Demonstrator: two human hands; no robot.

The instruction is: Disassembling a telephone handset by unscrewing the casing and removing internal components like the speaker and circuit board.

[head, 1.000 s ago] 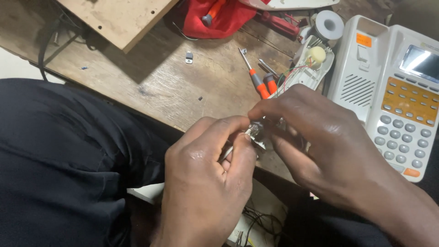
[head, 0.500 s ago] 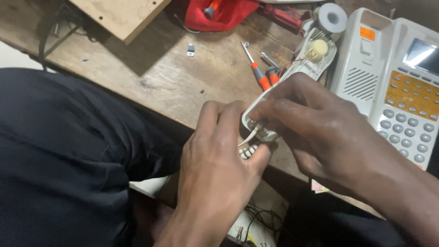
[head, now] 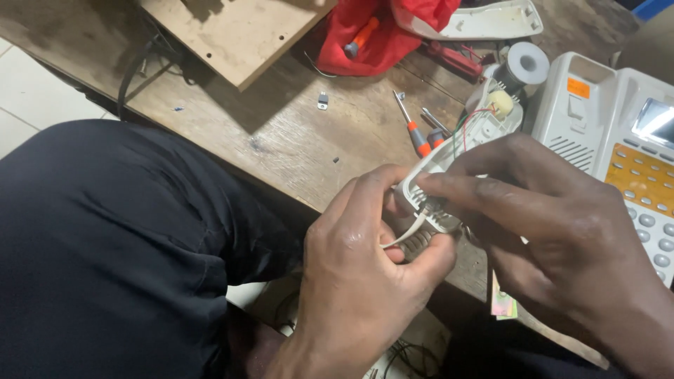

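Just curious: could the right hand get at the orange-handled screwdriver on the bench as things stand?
Probably yes, once freed: the right hand grips the open white handset shell, and the orange-handled screwdriver lies just beyond it on bare wood.

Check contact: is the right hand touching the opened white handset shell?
Touching. The head view shows the right hand with fingertips pressed on the handset shell.

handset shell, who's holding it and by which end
Both hands: the left hand and right hand pinch the open white handset shell at its near end, beside a thin white cord.
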